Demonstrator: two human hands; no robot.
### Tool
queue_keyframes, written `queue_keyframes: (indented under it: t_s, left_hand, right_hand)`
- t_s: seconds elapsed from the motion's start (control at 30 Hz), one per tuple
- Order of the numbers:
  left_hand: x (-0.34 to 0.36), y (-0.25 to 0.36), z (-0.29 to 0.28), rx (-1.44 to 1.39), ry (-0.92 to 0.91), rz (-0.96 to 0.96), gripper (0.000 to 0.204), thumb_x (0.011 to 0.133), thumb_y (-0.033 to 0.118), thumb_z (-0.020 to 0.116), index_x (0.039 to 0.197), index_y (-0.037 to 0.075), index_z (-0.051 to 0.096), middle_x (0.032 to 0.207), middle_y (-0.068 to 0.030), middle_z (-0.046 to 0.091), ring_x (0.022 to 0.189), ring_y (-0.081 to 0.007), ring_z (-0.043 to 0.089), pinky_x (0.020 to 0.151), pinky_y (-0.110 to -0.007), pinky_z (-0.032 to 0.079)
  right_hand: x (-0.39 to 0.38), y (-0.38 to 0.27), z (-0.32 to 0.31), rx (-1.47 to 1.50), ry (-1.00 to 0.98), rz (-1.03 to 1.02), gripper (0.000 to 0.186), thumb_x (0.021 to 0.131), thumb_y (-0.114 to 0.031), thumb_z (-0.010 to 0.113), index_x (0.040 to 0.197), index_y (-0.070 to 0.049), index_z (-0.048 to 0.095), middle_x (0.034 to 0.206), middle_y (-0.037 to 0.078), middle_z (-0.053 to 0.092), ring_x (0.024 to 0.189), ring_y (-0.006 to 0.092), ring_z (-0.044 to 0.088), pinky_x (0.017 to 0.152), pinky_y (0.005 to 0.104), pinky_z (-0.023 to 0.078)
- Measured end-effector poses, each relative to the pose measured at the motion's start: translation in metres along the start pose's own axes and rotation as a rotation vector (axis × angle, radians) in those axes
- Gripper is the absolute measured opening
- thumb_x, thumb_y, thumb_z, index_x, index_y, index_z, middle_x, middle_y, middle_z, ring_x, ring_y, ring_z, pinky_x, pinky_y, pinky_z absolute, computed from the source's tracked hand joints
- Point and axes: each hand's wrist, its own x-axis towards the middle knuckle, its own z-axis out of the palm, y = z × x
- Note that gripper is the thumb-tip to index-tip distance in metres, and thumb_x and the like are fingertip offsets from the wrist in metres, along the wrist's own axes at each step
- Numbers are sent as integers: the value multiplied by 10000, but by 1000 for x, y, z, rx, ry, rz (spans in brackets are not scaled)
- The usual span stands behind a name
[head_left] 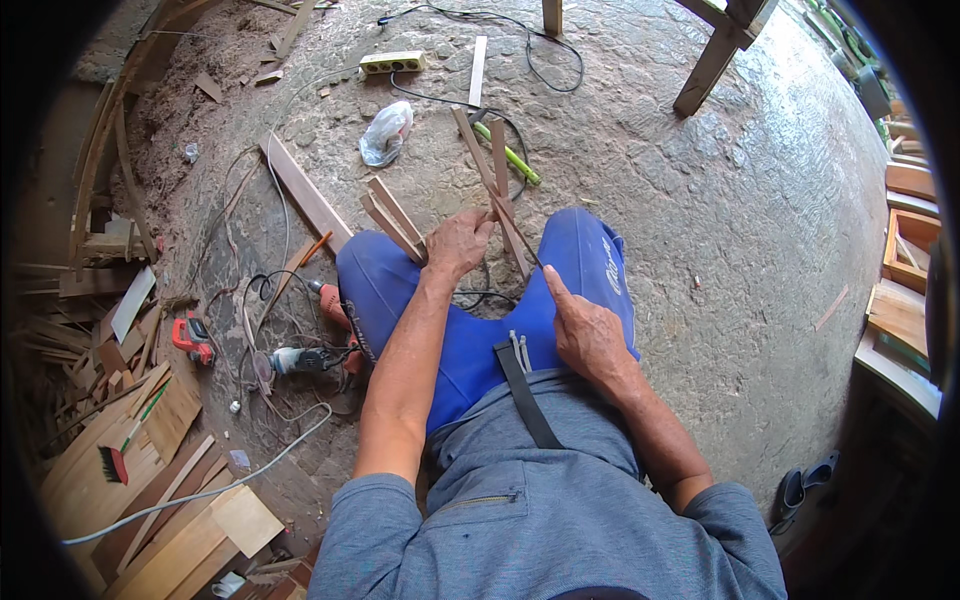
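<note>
Between my knees is a piece made of narrow brown wooden slats [500, 155], some of them crossing. My left hand [458, 243] is closed around it near the crossing. Two more slats [396, 217] stick out on the left side of that hand, over my left knee. My right hand [585, 325] is closed with its index finger stretched along a thin, dark, blade-like tool [533, 250]. The tool's tip reaches toward the crossing slats; its handle is hidden in my palm, and its exact kind cannot be told.
A plank [303, 185], a clear plastic bag [386, 133], a power strip [393, 62] and a bright green tool [515, 157] lie ahead. Left are a grinder-like power tool [300, 360], a red tool [192, 340], tangled cables and stacked boards [190, 520]. Wooden legs [710, 70] stand far right.
</note>
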Motion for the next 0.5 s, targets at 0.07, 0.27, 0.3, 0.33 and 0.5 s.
queue_keyframes:
  t_s: [0.07,0.27,0.3,0.33,0.5]
  left_hand:
    - [0,1,-1,14,-6,-1,378,925,396,559,1196,168,690,1095,-169,718,1068,-380,664,927,-487,497]
    - [2,-1,2,-1,12,-7,400,914,410,557,1198,158,684,1104,-185,716,1080,-391,660,938,-494,491]
    - [2,-2,2,-2,15,-6,408,912,412,557,1206,158,682,1103,-186,716,1081,-394,659,940,-496,490]
    - [2,-2,2,-3,18,-6,415,910,415,556,1213,158,679,1101,-187,716,1081,-397,658,942,-498,489]
    - [1,-4,2,-11,26,-3,409,915,404,548,1221,166,678,1091,-193,716,1083,-406,654,942,-503,489]
  right_hand:
    - [-1,0,-2,-6,9,29,610,926,-115,539,1517,-87,388,766,172,632,645,386,648,606,513,522]
    - [0,-2,-4,-51,-19,66,630,917,-114,546,1525,-89,385,775,168,629,634,380,645,605,521,518]
    - [0,-2,-4,-59,-34,68,631,915,-115,547,1525,-89,386,778,168,631,634,378,646,604,522,518]
    - [0,-2,-4,-55,-29,67,634,913,-116,548,1525,-85,385,780,169,632,636,379,648,605,522,519]
    - [0,-7,-10,-98,-72,122,638,907,-117,549,1521,-67,384,799,171,644,648,383,656,609,516,526]
